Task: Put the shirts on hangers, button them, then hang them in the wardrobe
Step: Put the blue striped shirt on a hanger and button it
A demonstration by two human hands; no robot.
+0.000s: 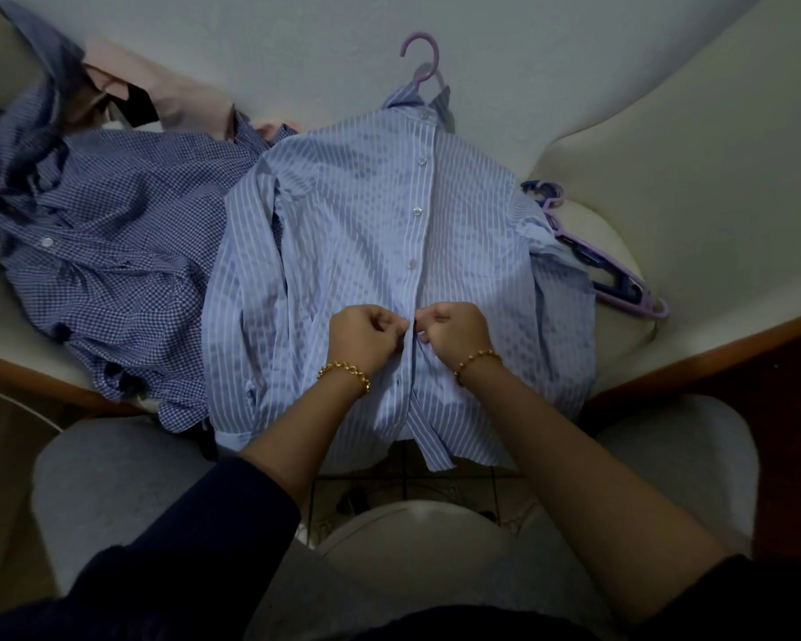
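- Nearest, dark sleeves [195, 548] pushed up off bare forearms, with a gold bracelet [345, 370] on each wrist.
- Curled tight, left grip [366, 337] and right grip [456, 333], knuckles almost touching, each pinching one edge of the front opening of the striped shirt [343, 224].
- Spread flat and face up on the white padded surface [297, 39], hem hanging over the near edge.
- Above the grips, four buttons [418, 210] done up.
- At the collar, the hook of the purple hanger [424, 53] sticking out.
- Just left and touching, a crumpled checked shirt [112, 215]; beyond it, a pink garment [158, 85].
- To the right, spare hangers [611, 270], purple and blue, heaped together.
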